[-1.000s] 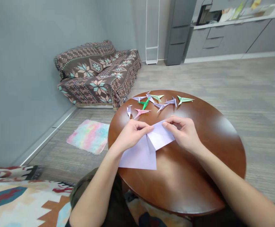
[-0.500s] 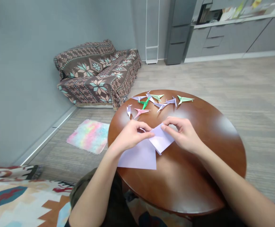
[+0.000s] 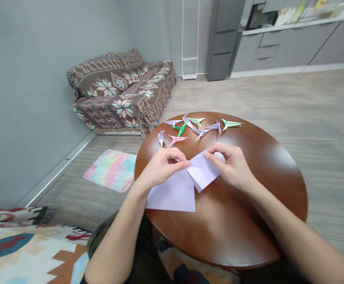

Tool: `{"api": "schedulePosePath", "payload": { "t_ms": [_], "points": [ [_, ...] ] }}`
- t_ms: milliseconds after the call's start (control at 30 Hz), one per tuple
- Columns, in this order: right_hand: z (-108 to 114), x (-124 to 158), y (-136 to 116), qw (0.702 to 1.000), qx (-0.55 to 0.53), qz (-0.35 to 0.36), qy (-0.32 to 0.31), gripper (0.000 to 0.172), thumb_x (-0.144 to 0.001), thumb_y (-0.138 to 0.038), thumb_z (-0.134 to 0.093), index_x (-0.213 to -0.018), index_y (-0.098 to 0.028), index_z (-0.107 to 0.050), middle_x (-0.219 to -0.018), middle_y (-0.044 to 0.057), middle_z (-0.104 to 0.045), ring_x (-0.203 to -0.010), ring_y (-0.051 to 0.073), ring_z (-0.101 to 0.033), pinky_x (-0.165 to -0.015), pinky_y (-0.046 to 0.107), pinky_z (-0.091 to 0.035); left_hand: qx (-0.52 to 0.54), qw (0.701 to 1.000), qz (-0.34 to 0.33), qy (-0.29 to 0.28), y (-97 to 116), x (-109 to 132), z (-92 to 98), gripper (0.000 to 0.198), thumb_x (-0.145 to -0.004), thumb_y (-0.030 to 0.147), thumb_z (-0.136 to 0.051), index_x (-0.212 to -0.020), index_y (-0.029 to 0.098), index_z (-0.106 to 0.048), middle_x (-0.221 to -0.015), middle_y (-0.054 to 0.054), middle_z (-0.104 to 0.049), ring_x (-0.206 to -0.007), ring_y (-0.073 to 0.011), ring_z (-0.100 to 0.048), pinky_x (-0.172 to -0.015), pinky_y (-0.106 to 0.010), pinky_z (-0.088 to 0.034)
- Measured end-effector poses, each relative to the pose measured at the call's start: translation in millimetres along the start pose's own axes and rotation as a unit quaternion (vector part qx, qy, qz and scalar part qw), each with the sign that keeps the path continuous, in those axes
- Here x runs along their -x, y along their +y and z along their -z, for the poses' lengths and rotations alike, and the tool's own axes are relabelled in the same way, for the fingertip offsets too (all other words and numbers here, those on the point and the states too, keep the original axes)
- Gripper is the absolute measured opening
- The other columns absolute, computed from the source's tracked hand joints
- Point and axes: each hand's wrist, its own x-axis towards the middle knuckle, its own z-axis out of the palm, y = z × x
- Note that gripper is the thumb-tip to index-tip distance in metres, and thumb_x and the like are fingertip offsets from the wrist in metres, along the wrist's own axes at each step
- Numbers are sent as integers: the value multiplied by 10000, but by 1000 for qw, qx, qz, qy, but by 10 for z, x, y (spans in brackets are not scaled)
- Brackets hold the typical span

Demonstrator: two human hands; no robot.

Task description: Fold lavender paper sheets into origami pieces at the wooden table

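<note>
Between my two hands is a folded piece of lilac paper (image 3: 203, 172), held tilted above the table. The thumb and fingers of my left hand (image 3: 169, 165) pinch its left corner. My right hand (image 3: 229, 161) pinches its upper right edge between thumb and fingers. Under my left hand a flat lilac sheet (image 3: 173, 195) lies on the round brown table (image 3: 234, 232), partly covered by that hand. Beyond my hands lie several folded paper figures, among them a pink one (image 3: 177, 140), a dark green one (image 3: 180, 128) and a pale green one (image 3: 230, 124).
A sofa (image 3: 121, 90) under a patterned cover stands beyond the table at the left. A fluffy pastel mat (image 3: 111, 169) lies on the floor. Grey kitchen cabinets (image 3: 284, 49) and a tall grey fridge (image 3: 223, 39) line the far wall.
The folded lilac paper has opened slightly along its lower left side, showing a gap between its layers. My right hand has shifted a little to the right.
</note>
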Motion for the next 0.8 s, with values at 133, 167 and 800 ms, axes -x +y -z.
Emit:
{"api": "schedulePosePath", "payload": {
  "t_ms": [133, 167, 800],
  "points": [
    [-21, 1, -4, 1000, 5, 19, 12, 191, -935, -233, -625, -748, -207, -656, -721, 12, -651, -682, 175, -580, -641, 310, -431, -11, 1000, 1, 11, 12, -7, -9, 226, -856, 326, -747, -698, 164, -742, -782, -55, -714, -744, -168, -613, -699, -290, -471],
    [-27, 1, -3, 1000, 9, 25, 14, 192, -936, -226, -623, -747, -208, -650, -718, 11, -643, -679, 175, -577, -642, 311, -429, -9, 1000, 7, 15, 17, -8, -15, 217, -854, 317, -740, -705, 160, -739, -776, -53, -712, -736, -166, -609, -694, -289, -471],
    [-37, 7, 18, 994, 44, 89, 37, 186, -944, -176, -613, -761, -209, -608, -709, 3, -620, -655, 162, -571, -628, 299, -416, -34, 998, -28, 38, 51, -6, -91, 144, -855, 275, -765, -772, 159, -743, -814, -35, -743, -776, -163, -638, -774, -301, -490]
  ]
}}
